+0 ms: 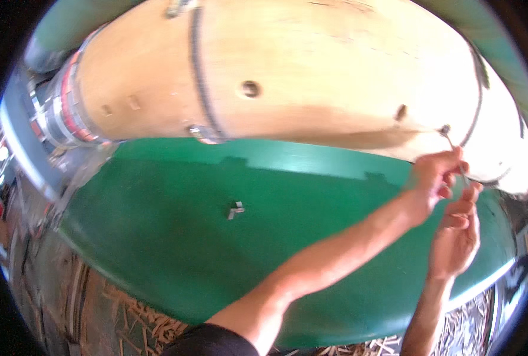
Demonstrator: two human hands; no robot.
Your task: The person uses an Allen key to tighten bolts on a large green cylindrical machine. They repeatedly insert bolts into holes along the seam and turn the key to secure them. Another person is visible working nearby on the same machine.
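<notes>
A large pale, wood-coloured drum (335, 71) spans the upper part of the view, marked by dark seams and a few holes. At its lower right, a thin metal rod-like tool (452, 141) meets a small dark fitting (445, 129) on the drum. My left hand (433, 175) is closed, with its fingertips pinched round the tool's shaft. Just below, my right hand (457, 237) also has its fingers closed at the tool's lower end. The tool's exact kind is blurred.
Below the drum curves a smooth green metal panel (216, 267), carrying a few small metal pieces (234, 210). Strips of wood shavings (151, 320) lie along the lower edge. Left of the drum stand a banded metal ring (68, 110) and a grey machine frame (29, 142).
</notes>
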